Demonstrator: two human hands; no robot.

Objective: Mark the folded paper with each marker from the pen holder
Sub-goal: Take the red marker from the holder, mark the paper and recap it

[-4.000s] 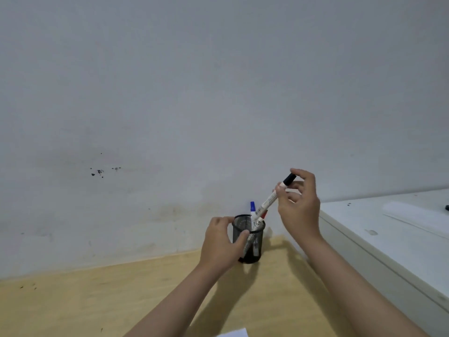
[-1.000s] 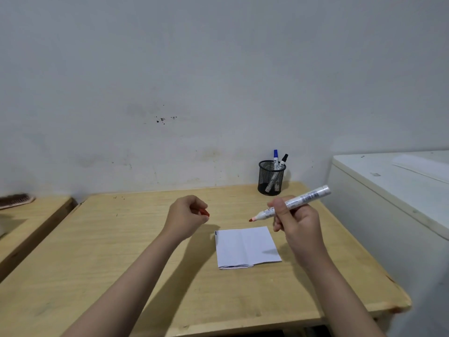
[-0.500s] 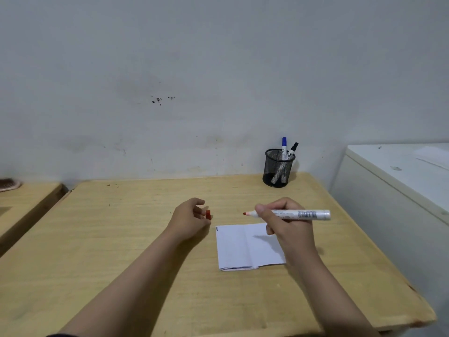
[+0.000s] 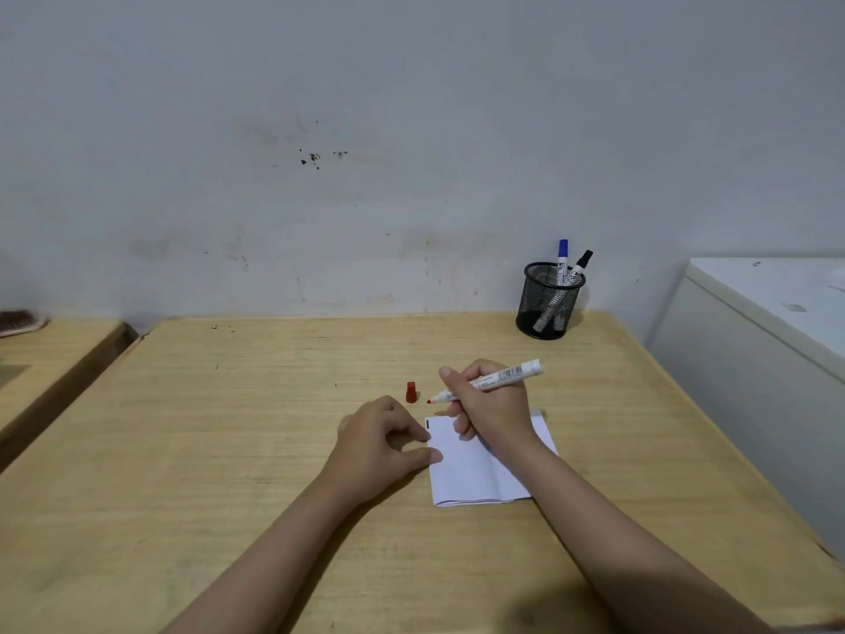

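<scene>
- So the right hand [image 4: 491,404] is wrapped around the red marker [image 4: 487,382] in a normal writing grip. Fingers are closed on the lower barrel, and the bare red tip hangs just past the far-left corner of the folded paper [image 4: 475,469], not touching it yet as far as I can tell.
- The left hand [image 4: 377,443] is loosely curled and holding nothing. Its thumb and forefinger tips press on the paper's left edge, pinning it to the table [image 4: 228,427].
- The paper sits a bit right of the table's middle, towards the near edge. There's already a short dark stroke at its far-left corner.
- The red cap [image 4: 411,392] stands upright on the table just beyond the left hand. It's apart from the paper and looks like it'd tip and roll at a nudge.
- Handling-wise, the paper is thin, light and floppy, and I'd guess it slides on the smooth wood the moment the tip drags. Pinning it near the corner being marked seems the right call.
- The marker looks like a light, stiff plastic tube, a bit slick. Holding it low near the tip gives control, and it shouldn't need much pressure.
- The pen holder [image 4: 546,300] stands at the far-right corner of the table by the wall, with a blue marker [image 4: 562,256] and a black marker [image 4: 580,265] sticking out. It's wire mesh and probably light, so I'd steady it when pulling one out.
</scene>
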